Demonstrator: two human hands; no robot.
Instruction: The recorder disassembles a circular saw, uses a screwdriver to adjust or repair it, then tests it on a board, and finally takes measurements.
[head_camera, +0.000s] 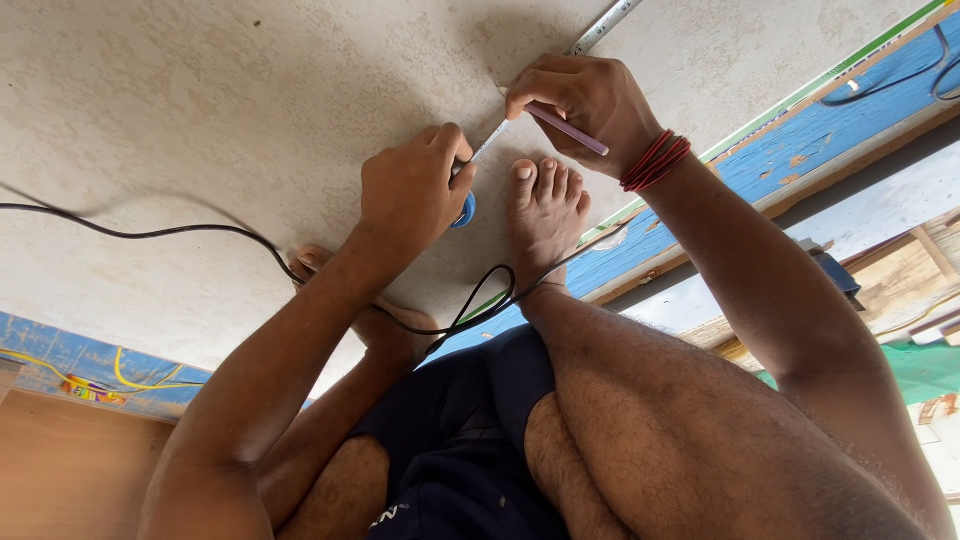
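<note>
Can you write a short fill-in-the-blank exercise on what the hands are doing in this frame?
1. The right hand holds a ____ pencil.
2. The left hand presses down a tape measure with a ____ case.
3. Red ____ circle the right wrist.
4. A black cable lies across the pale ____.

Missing words: pink; blue; bangles; board

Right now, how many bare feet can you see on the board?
2. One bare foot rests flat beside the silver tape measure, under the right hand holding a pink pencil. The other foot is mostly hidden behind the left forearm.
</note>
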